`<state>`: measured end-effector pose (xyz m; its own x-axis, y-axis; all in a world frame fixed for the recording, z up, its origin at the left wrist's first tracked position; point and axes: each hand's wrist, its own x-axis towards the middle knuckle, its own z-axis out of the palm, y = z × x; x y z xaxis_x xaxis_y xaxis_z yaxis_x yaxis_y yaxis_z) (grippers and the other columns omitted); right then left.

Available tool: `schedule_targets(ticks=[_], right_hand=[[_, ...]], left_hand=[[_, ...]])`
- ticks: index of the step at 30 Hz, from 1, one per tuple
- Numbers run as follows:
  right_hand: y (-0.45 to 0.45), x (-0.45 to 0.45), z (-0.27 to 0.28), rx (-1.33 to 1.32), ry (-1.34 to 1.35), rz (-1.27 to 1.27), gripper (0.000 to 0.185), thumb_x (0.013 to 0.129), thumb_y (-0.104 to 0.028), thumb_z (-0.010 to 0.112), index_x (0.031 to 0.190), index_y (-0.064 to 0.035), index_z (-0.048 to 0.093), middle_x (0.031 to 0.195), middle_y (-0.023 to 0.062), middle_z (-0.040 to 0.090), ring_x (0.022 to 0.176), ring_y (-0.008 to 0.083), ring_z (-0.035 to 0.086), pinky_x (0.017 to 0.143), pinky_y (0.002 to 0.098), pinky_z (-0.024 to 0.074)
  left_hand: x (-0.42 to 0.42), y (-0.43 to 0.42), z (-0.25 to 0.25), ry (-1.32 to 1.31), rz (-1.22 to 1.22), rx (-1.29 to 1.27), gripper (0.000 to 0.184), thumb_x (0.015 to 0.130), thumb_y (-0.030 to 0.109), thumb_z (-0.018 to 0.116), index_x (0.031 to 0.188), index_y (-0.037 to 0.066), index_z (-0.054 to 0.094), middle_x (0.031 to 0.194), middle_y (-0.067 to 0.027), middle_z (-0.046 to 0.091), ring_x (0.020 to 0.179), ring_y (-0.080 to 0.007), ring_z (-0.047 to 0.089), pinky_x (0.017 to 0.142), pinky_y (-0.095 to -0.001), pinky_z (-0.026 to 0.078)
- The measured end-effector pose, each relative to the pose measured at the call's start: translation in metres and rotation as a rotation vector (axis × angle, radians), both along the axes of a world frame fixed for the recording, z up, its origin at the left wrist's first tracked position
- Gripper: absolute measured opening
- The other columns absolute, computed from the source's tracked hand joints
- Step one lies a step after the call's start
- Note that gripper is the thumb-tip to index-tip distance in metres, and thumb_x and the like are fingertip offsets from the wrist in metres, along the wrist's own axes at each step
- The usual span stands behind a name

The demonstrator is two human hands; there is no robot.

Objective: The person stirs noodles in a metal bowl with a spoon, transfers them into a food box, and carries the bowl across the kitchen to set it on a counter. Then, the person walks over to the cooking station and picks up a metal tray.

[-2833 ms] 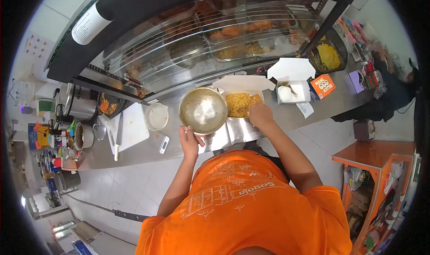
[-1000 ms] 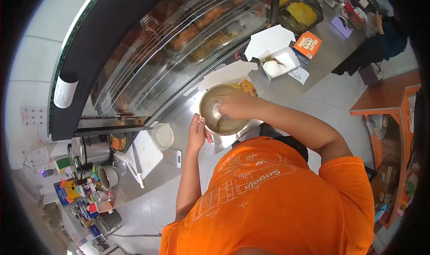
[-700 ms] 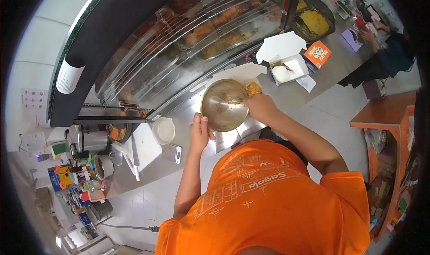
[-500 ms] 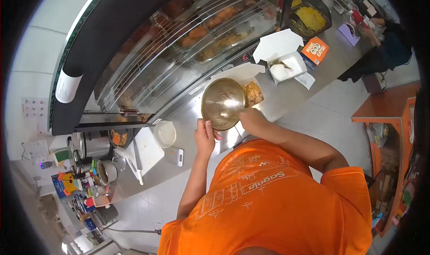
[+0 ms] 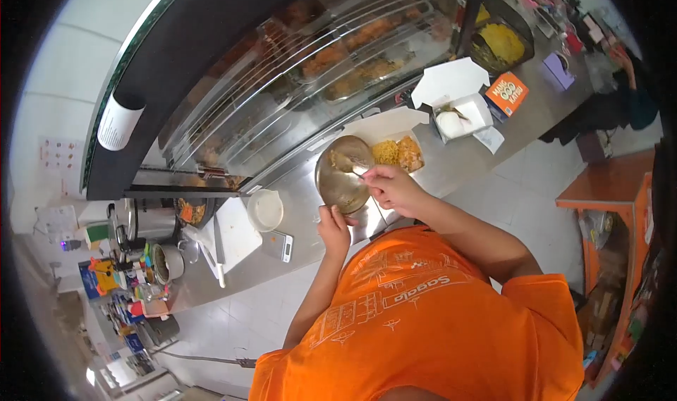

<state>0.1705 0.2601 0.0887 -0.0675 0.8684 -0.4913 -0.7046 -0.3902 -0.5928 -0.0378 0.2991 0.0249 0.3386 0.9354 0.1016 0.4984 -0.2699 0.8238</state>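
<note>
A metal bowl [image 5: 342, 179], tilted over the steel counter, has my left hand [image 5: 334, 226] closed on its lower rim. My right hand [image 5: 393, 189] pinches a spoon [image 5: 357, 173], whose far end is inside the bowl. Just right of the bowl, an open white box [image 5: 387, 124] holds yellow noodles [image 5: 385, 152] and orange-brown pieces of food [image 5: 409, 154]. Farther right stands a second open box [image 5: 451, 82] with something white in it.
Behind the counter is a glass display case [image 5: 303, 70]. At left lie a knife [image 5: 219, 249], a cutting board [image 5: 238, 232], a white tub [image 5: 266, 211] and a scale [image 5: 278, 246]. An orange carton [image 5: 506, 95] stands right; another person [image 5: 613, 112] is beyond.
My right hand has moved from the food box to the bowl with the spoon. The bowl is now tilted more, and the noodles show more fully.
</note>
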Motion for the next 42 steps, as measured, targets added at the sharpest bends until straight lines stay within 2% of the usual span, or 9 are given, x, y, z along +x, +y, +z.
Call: schedule_targets(ticks=[2, 4, 6, 8, 11, 18, 29, 32, 42], right_hand=[[-0.004, 0.011, -0.001, 0.029, -0.153, -0.011, 0.011, 0.097, -0.012, 0.054, 0.105, -0.0043, 0.056, 0.069, -0.0014, 0.048, 0.049, 0.0056, 0.038, 0.042, 0.0226, 0.0291], [-0.007, 0.021, -0.016, 0.308, -0.830, -0.160, 0.015, 0.097, -0.015, 0.055, 0.106, -0.0033, 0.056, 0.072, -0.0019, 0.052, 0.053, 0.0055, 0.043, 0.046, 0.0222, 0.0362], [-0.014, 0.036, -0.022, 0.326, -1.060, -0.153, 0.015, 0.095, -0.011, 0.054, 0.108, -0.0028, 0.056, 0.078, 0.0065, 0.061, 0.057, 0.0178, 0.057, 0.052, 0.0326, 0.0467], [-0.020, 0.044, -0.044, 0.335, -1.824, -0.199, 0.019, 0.084, -0.009, 0.058, 0.101, -0.0006, 0.055, 0.078, 0.0178, 0.062, 0.071, 0.0327, 0.065, 0.061, 0.0447, 0.0520], [-0.026, 0.050, -0.072, -0.025, -1.880, 0.194, 0.020, 0.080, -0.009, 0.059, 0.098, -0.0010, 0.054, 0.083, 0.0228, 0.063, 0.077, 0.0417, 0.064, 0.066, 0.0501, 0.0522], [-0.013, 0.051, -0.065, 0.083, -1.921, 0.084, 0.010, 0.086, -0.006, 0.048, 0.094, -0.0014, 0.053, 0.079, 0.0210, 0.065, 0.070, 0.0431, 0.064, 0.062, 0.0517, 0.0518], [0.005, 0.040, -0.040, 0.018, -1.957, 0.548, 0.018, 0.084, -0.012, 0.051, 0.091, -0.0042, 0.065, 0.081, 0.0201, 0.068, 0.078, 0.0355, 0.069, 0.067, 0.0477, 0.0543], [0.007, 0.049, -0.073, 0.010, -2.008, 0.259, 0.015, 0.086, -0.012, 0.051, 0.094, -0.0054, 0.062, 0.079, 0.0213, 0.066, 0.075, 0.0389, 0.067, 0.064, 0.0500, 0.0529], [0.000, 0.014, -0.014, 0.036, -1.907, 0.299, 0.015, 0.085, -0.012, 0.052, 0.082, -0.0011, 0.062, 0.069, 0.0221, 0.064, 0.070, 0.0408, 0.066, 0.066, 0.0513, 0.0530]], left_hand=[[-0.004, 0.002, 0.005, -0.057, 0.058, -0.071, 0.020, 0.103, 0.016, 0.042, 0.088, 0.003, 0.040, 0.053, -0.0101, 0.063, 0.049, -0.0224, 0.066, 0.048, -0.0328, 0.048], [-0.011, 0.002, 0.006, -0.106, 0.122, -0.084, 0.020, 0.103, 0.016, 0.041, 0.088, 0.003, 0.040, 0.053, -0.0111, 0.063, 0.048, -0.0205, 0.065, 0.047, -0.0317, 0.047], [-0.018, 0.000, 0.005, -0.122, 0.150, -0.114, 0.020, 0.103, 0.016, 0.040, 0.089, 0.002, 0.039, 0.054, -0.0114, 0.063, 0.049, -0.0187, 0.066, 0.047, -0.0302, 0.047], [-0.027, -0.001, -0.001, -0.231, 0.181, -0.177, 0.020, 0.104, 0.016, 0.039, 0.089, 0.002, 0.039, 0.055, -0.0116, 0.063, 0.049, -0.0181, 0.066, 0.046, -0.0286, 0.047], [-0.039, -0.006, -0.013, -0.200, 0.178, -0.195, 0.021, 0.104, 0.016, 0.037, 0.088, 0.003, 0.038, 0.056, -0.0126, 0.063, 0.047, -0.0176, 0.064, 0.044, -0.0280, 0.047], [-0.039, -0.007, -0.019, -0.233, 0.196, -0.280, 0.022, 0.104, 0.017, 0.037, 0.087, 0.003, 0.036, 0.056, -0.0134, 0.061, 0.045, -0.0179, 0.062, 0.041, -0.0284, 0.048], [-0.044, -0.008, -0.031, -0.268, 0.152, -0.313, 0.019, 0.104, 0.017, 0.034, 0.093, 0.002, 0.036, 0.057, -0.0149, 0.059, 0.044, -0.0202, 0.061, 0.039, -0.0294, 0.047], [-0.048, -0.007, -0.021, -0.245, 0.176, -0.298, 0.019, 0.104, 0.017, 0.034, 0.094, 0.002, 0.036, 0.059, -0.0155, 0.060, 0.044, -0.0207, 0.061, 0.039, -0.0292, 0.046], [-0.067, -0.010, -0.026, -0.359, 0.229, -0.400, 0.022, 0.105, 0.020, 0.036, 0.089, 0.005, 0.032, 0.062, -0.0160, 0.061, 0.043, -0.0185, 0.061, 0.036, -0.0281, 0.047]])
